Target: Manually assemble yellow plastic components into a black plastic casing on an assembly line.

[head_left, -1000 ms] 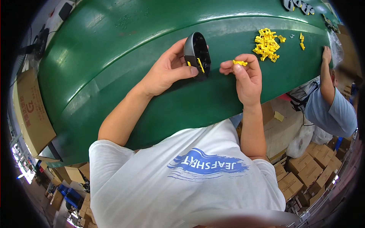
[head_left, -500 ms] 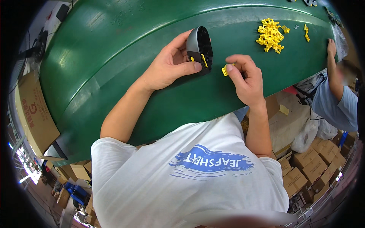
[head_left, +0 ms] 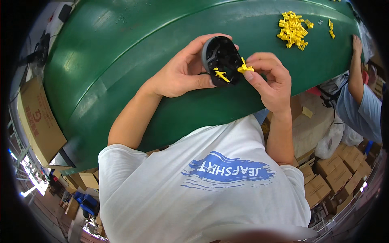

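Observation:
My left hand (head_left: 181, 72) is wrapped round a black plastic housing (head_left: 222, 50), rounded at its far end, with its hollow inside facing up and to the right. Inside the housing's near end sits a yellow plastic piece (head_left: 220, 75). Between thumb and fingers, my right hand (head_left: 270, 77) pinches a second yellow plastic clip (head_left: 245, 67), close by the housing's right rim. Whether the clip touches the rim I cannot tell. Farther right on the green table lies a pile of similar yellow clips (head_left: 292, 30).
The green table (head_left: 133, 73) curves across the view. A few loose yellow clips (head_left: 332, 29) lie right of the pile. A co-worker's arm (head_left: 356, 69) rests at the table's right edge. Cardboard boxes (head_left: 333, 172) stand at lower right, and a large carton (head_left: 42, 117) at left.
My left hand has turned the housing so that its hollow inside shows more. My right hand has turned the yellow clip and brought it up beside the housing's rim.

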A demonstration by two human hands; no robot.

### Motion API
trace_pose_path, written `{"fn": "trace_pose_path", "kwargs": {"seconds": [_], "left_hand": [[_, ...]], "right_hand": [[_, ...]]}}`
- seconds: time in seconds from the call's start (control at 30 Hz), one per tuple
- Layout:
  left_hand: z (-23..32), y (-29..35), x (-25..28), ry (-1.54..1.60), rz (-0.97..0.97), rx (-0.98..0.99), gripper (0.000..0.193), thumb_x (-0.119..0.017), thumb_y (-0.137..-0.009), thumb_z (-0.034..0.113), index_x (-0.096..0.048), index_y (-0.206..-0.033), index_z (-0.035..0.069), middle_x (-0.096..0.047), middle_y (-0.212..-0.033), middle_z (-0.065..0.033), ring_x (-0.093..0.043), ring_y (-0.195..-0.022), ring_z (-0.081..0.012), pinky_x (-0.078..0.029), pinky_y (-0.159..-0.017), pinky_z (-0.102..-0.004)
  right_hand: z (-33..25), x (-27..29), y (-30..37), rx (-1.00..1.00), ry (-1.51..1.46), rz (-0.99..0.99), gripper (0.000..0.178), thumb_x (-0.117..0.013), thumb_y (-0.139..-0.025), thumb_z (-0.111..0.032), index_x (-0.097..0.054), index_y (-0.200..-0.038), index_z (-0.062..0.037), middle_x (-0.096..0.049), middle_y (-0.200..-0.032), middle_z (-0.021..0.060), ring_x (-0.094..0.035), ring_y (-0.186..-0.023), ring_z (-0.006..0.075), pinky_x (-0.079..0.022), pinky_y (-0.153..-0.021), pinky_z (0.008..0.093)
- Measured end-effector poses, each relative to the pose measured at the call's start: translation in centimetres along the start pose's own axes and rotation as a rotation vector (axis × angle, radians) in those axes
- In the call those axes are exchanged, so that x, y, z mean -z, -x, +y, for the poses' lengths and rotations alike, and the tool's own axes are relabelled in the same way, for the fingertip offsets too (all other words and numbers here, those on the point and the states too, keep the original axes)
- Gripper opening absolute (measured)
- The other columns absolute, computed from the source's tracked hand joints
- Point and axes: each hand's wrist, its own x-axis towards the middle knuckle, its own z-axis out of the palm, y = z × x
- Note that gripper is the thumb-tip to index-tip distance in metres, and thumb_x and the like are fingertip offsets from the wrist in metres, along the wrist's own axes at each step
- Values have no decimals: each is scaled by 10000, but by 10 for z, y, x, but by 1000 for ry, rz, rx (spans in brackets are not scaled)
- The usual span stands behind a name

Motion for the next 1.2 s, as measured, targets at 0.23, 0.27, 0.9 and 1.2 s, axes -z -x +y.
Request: {"fn": "trace_pose_path", "kwargs": {"seconds": [0.23, 0.27, 0.9, 1.2], "left_hand": [[-11, -1, -1, -20, -13, -84, 928, -870, -814, 16, -382, -1602, 61, -518, -1584, -231, -556, -1449, -364, -494, -1192, -506], [-14, -1, 1, -28, -4, -137, 929, -878, -815, 27, -381, -1599, 60, -513, -1586, -236, -550, -1452, -380, -496, -1188, -516], [-18, 3, -1, -198, -7, -155, 879, -844, -811, -56, -419, -1572, 67, -541, -1564, -215, -553, -1449, -344, -465, -1211, -475], [-19, 3, 0, -202, -14, -165, 905, -880, -817, 21, -397, -1581, 56, -536, -1562, -234, -563, -1437, -366, -482, -1197, -495]], "right_hand": [[-35, -8, -6, 43, 238, 10, 156, -864, -894, -70, -802, -1029, -22, -752, -836, 65, -706, -706, 139, -543, -612, 261], [-39, -11, -6, 37, 262, 11, 162, -866, -881, -69, -802, -1025, -33, -757, -842, 81, -719, -710, 165, -550, -623, 278], [-22, -20, -11, 237, 434, -103, 145, -846, -874, -138, -799, -1002, -88, -761, -894, 38, -690, -765, 218, -516, -692, 379], [-19, -23, -8, 147, 358, -78, 115, -830, -890, -144, -826, -999, -105, -747, -869, 34, -683, -767, 209, -480, -680, 357]]}}
